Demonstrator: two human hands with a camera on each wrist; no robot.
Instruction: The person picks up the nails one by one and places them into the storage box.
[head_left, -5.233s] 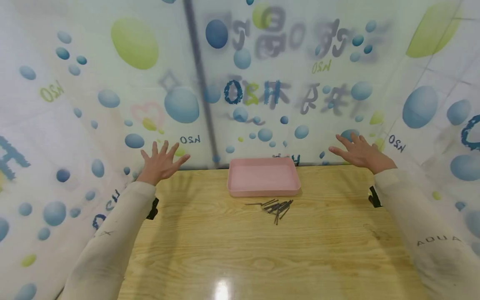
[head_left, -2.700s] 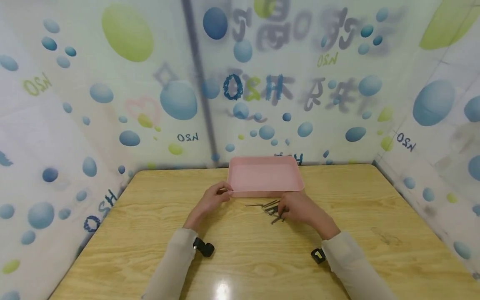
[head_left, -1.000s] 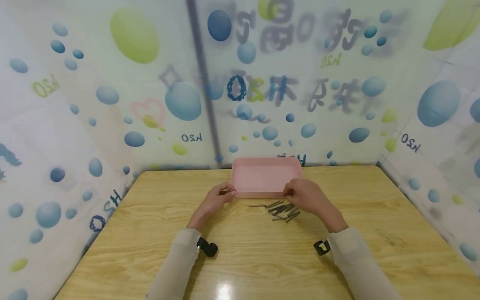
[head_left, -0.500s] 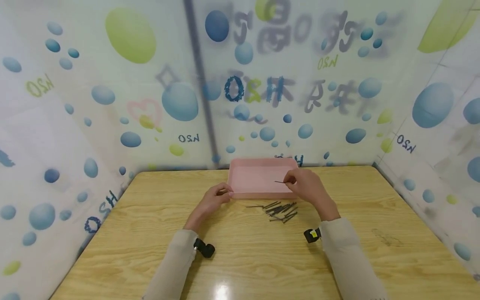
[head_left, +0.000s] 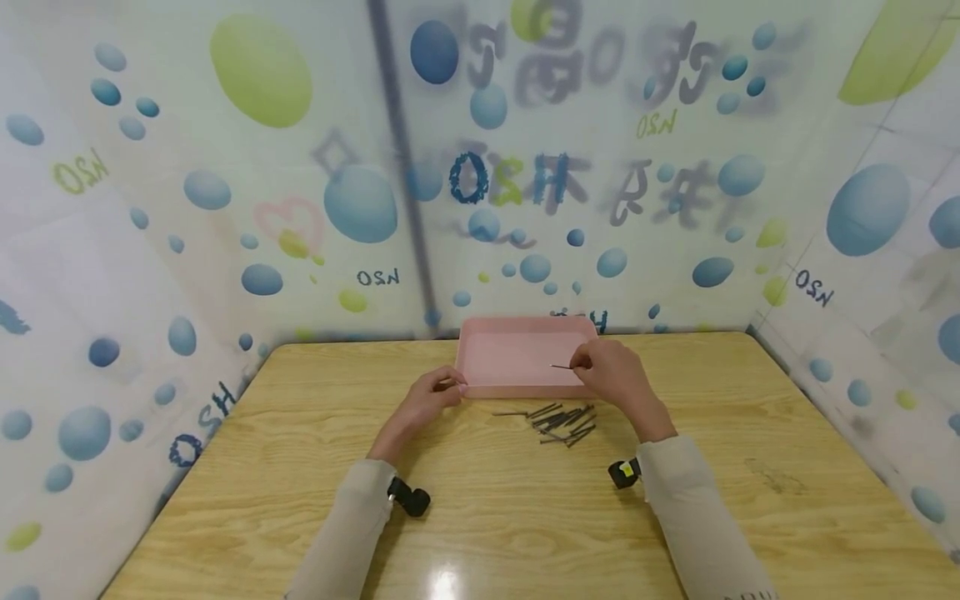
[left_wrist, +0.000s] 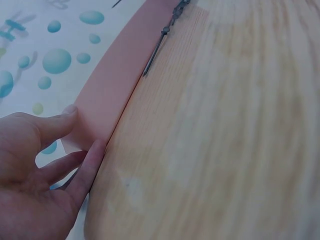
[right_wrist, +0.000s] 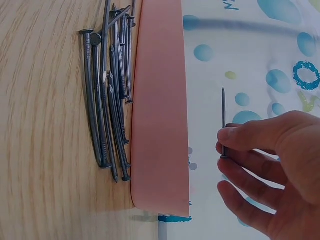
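Nails (head_left: 564,419) lie heaped outside the tray (head_left: 510,354), none visible inside yet, while your right hand (head_left: 615,375) pinches one nail (right_wrist: 223,107) above and your left hand (head_left: 427,400) grips the tray's corner.

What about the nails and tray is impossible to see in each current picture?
Loose nails, exact number: head view, too small and overlapping; right wrist view, cut by top edge.
Pink tray, floor: right wrist view, hidden by its side wall.
Held nail, head: head view, covered by the right hand.

metal nails (right_wrist: 100,110), smooth matt plastic tray (right_wrist: 160,110), glossy wood-grain table (head_left: 495,508)
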